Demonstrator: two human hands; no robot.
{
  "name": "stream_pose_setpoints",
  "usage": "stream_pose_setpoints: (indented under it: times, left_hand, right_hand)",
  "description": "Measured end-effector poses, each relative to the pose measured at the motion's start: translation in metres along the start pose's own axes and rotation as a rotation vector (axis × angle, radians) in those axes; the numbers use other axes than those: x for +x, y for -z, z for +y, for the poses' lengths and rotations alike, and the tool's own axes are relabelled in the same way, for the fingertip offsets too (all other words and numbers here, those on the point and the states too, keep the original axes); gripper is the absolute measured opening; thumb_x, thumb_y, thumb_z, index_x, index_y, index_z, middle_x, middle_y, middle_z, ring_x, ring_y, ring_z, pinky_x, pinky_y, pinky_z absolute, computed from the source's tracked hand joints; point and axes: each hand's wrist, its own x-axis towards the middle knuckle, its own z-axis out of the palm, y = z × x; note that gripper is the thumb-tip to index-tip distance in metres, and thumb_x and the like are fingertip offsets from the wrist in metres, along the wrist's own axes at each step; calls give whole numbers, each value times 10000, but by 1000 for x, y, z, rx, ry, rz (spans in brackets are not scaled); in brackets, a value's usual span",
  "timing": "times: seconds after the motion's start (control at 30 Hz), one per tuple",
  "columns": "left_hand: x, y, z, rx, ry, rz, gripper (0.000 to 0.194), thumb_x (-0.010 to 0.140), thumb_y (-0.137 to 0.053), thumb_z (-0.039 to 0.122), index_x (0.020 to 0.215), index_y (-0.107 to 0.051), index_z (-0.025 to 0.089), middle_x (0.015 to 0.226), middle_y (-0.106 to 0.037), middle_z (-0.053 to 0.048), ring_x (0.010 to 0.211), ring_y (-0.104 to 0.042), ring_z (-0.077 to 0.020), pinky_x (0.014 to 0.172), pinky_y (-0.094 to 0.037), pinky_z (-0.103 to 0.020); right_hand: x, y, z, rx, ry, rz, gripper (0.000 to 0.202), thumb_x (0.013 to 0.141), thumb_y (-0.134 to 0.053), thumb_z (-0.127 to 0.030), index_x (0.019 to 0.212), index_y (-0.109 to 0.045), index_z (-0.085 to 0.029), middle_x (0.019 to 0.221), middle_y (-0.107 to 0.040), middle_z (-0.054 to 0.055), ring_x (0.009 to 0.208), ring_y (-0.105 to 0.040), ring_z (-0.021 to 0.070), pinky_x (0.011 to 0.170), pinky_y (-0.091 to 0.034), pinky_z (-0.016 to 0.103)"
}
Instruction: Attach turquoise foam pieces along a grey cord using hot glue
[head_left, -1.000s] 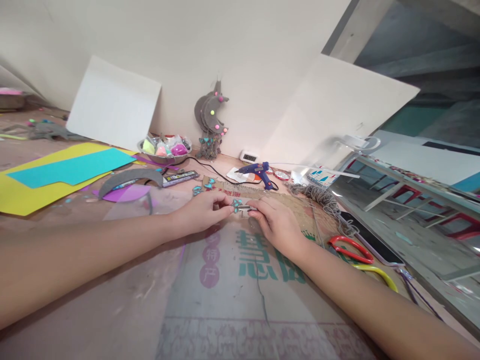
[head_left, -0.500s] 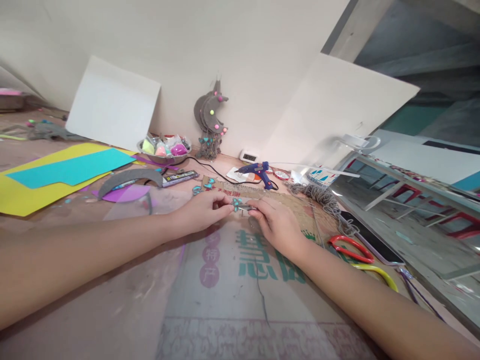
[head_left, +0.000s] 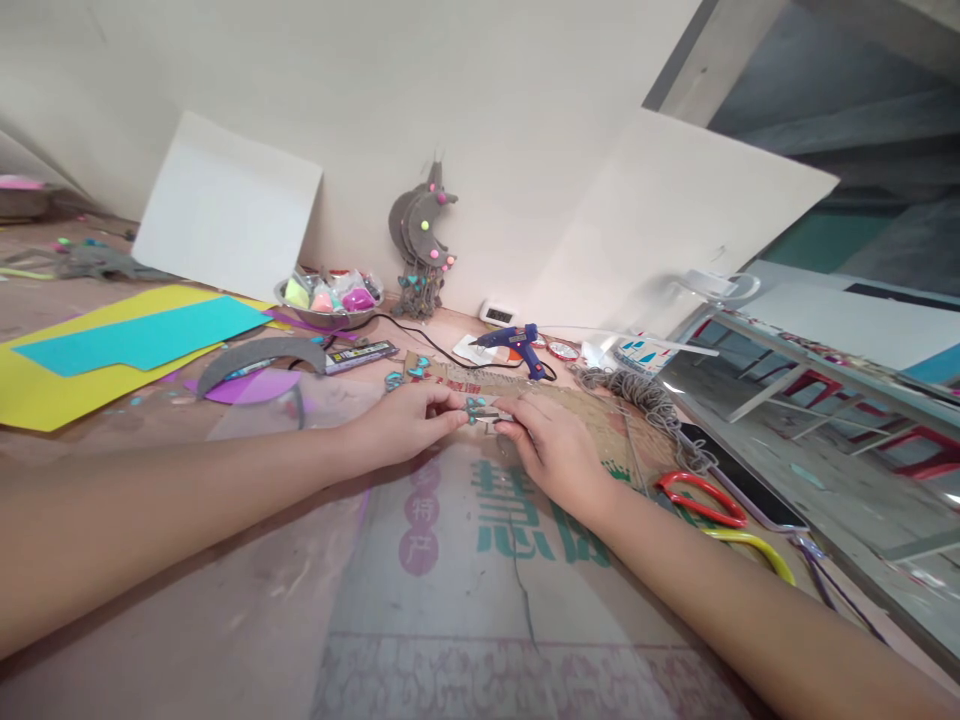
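Observation:
My left hand [head_left: 418, 420] pinches a small grey-and-teal piece [head_left: 473, 407] between thumb and fingers. From the right, my right hand [head_left: 551, 440] is closed on a small metal tool [head_left: 495, 414], whose tip meets that piece. Its exact kind is too small to tell. Both hands are over a printed cardboard sheet [head_left: 450, 610] covered partly by clear plastic. Just beyond them, similar teal pieces [head_left: 418, 366] lie on the cardboard's far edge.
A blue glue gun [head_left: 517, 344] lies behind my hands, its black cord running left. Grey yarn [head_left: 645, 400], red-handled scissors [head_left: 701, 498], a yellow handle [head_left: 757, 553] and a phone [head_left: 739, 475] are at right. A bowl [head_left: 330, 318] and coloured sheets [head_left: 142, 335] are at left.
The small piece has tilted slightly between my fingers. Otherwise, both hands keep almost the same place and grip.

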Motion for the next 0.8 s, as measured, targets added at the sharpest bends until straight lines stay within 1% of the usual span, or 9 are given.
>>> stream_pose_setpoints:
  times: [0.23,0.57,0.7,0.8]
  left_hand:
    - [1,-1,-5,2,-62,-18,170,805,-471,260,690,-538,154,629,-515,32,593,-461,-100,554,-344,-206]
    - [0,-1,-3,6,-63,-23,161,805,-472,243,686,-528,151,609,-500,38,579,-450,-94,544,-331,-201]
    - [0,-2,-4,30,-64,-24,175,808,-469,256,679,-524,151,611,-495,34,588,-447,-98,546,-326,-203]
    - [1,-2,-5,37,-61,-26,192,813,-464,270,675,-525,152,597,-479,36,578,-436,-98,540,-320,-206]
  right_hand:
    - [0,1,-1,-11,9,-16,307,934,-363,-352,1096,-567,-189,820,-588,55,769,-522,178,677,-380,287]
    - [1,1,0,2,38,-15,306,937,-359,-347,1076,-574,-179,821,-597,57,766,-524,175,668,-375,282]
    - [0,0,0,2,26,-15,300,934,-367,-349,1062,-581,-180,820,-608,58,760,-538,174,661,-380,282]
    - [0,-1,0,42,1,-16,287,932,-374,-344,1056,-582,-189,853,-624,62,798,-555,184,685,-393,290]
